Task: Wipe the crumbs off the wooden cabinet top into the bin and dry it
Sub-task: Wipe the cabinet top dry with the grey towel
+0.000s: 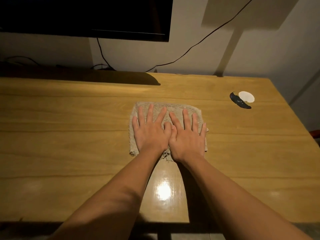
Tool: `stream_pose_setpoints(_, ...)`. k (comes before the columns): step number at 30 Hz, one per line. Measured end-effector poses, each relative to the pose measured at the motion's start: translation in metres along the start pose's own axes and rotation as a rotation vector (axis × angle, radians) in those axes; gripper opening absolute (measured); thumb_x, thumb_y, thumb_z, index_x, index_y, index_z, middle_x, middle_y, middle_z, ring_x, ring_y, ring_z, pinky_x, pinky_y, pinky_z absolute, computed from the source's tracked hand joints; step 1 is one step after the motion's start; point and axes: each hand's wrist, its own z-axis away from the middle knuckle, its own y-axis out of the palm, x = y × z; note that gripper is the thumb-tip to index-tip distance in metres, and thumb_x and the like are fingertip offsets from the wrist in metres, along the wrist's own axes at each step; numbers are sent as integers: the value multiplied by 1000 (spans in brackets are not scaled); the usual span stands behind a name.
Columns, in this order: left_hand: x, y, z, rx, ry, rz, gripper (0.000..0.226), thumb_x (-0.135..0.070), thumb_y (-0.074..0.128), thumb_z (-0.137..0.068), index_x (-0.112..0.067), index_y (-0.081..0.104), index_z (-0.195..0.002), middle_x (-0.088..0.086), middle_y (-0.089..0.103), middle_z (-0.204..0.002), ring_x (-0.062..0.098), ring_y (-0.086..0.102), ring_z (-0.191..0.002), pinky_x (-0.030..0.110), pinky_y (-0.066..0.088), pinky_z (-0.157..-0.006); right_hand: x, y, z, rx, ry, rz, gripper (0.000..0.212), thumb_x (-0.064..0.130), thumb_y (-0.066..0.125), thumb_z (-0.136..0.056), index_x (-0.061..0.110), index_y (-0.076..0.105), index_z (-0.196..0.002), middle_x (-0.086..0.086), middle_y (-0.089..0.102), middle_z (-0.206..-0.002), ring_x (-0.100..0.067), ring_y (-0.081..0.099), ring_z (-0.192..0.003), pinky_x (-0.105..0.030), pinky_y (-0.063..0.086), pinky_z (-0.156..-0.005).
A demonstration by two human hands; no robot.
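A beige terry cloth (174, 108) lies flat on the wooden cabinet top (69, 135), a little right of centre. My left hand (150, 130) and my right hand (187, 135) press down on it side by side, palms flat, fingers spread, thumbs touching. Neither hand grips the cloth. No crumbs show on the wood, and no bin is in view.
A white disc (246, 96) and a dark curved object (239, 101) lie together near the back right corner. A dark screen (86, 16) hangs on the wall above, with black cables (190, 47) trailing behind the cabinet. The front edge (103, 221) runs close below my forearms.
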Motion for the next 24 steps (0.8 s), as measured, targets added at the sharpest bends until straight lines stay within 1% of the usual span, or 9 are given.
stream_pose_setpoints(7, -21, 4, -104, -43, -40, 21, 56, -57, 15, -101, -52, 2, -155, -5, 0, -169, 29, -11, -154, 50, -2, -123, -1, -7, -110, -21, 7, -13, 52, 47, 0, -105, 53, -6, -156, 8, -16, -169, -20, -21, -155, -55, -11, -123)
stream_pose_setpoints(9, -26, 6, -132, -76, -58, 16, 55, -55, 17, -101, -51, 8, -155, 0, 16, -168, 31, 2, -154, 50, 3, -122, -1, -10, -139, -21, 0, -19, 52, 47, 2, -106, 53, -4, -156, 9, -15, -170, -19, -20, -155, -55, -11, -123)
stream_pose_setpoints(11, -31, 7, -157, -96, -68, -1, 54, -54, 17, -102, -49, 11, -155, 5, 36, -160, 34, 22, -149, 50, 10, -120, -3, -12, -166, -21, -6, -16, 51, 47, 2, -106, 54, -3, -157, 9, -13, -170, -19, -19, -155, -54, -11, -123)
stream_pose_setpoints(12, -35, 7, -169, -91, -69, -13, 54, -53, 17, -101, -49, 11, -155, 6, 40, -158, 35, 32, -144, 51, 13, -118, -3, -14, -177, -20, -7, -15, 51, 47, 2, -106, 53, -2, -157, 9, -13, -170, -18, -19, -155, -54, -11, -123)
stream_pose_setpoints(13, -38, 6, -180, -79, -69, -22, 54, -54, 16, -101, -50, 10, -155, 6, 36, -160, 36, 40, -138, 52, 17, -115, -4, -15, -188, -18, -7, -14, 51, 46, 2, -106, 53, -2, -157, 9, -12, -170, -18, -18, -155, -54, -11, -123)
stream_pose_setpoints(15, -42, 7, -198, -48, -74, -27, 55, -55, 15, -101, -52, 3, -155, -1, 9, -169, 36, 48, -133, 52, 23, -111, -4, -17, -205, -17, -4, -7, 52, 46, 2, -106, 53, -1, -157, 8, -10, -171, -19, -17, -156, -54, -11, -124)
stream_pose_setpoints(17, -42, 10, -211, -8, -90, 2, 56, -55, 13, -100, -52, -3, -154, -6, -11, -169, 31, 42, -139, 53, 27, -111, -4, -18, -218, -17, 1, -4, 52, 46, 3, -106, 53, 1, -157, 8, -7, -171, -19, -16, -156, -54, -10, -124)
stream_pose_setpoints(21, -40, 11, -218, 14, -105, 55, 56, -54, 13, -101, -51, -4, -154, -6, -17, -167, 26, 25, -150, 55, 27, -112, -4, -19, -225, -12, -6, -5, 52, 44, 4, -106, 53, 2, -157, 8, -6, -171, -19, -16, -156, -54, -10, -124)
stream_pose_setpoints(24, -42, 8, -212, 9, -92, 13, 56, -54, 12, -101, -50, -5, -154, -4, -18, -167, 29, 32, -147, 53, 26, -113, -6, -20, -221, -8, -15, -12, 52, 45, 4, -107, 52, 3, -158, 8, -7, -171, -19, -17, -156, -54, -10, -124)
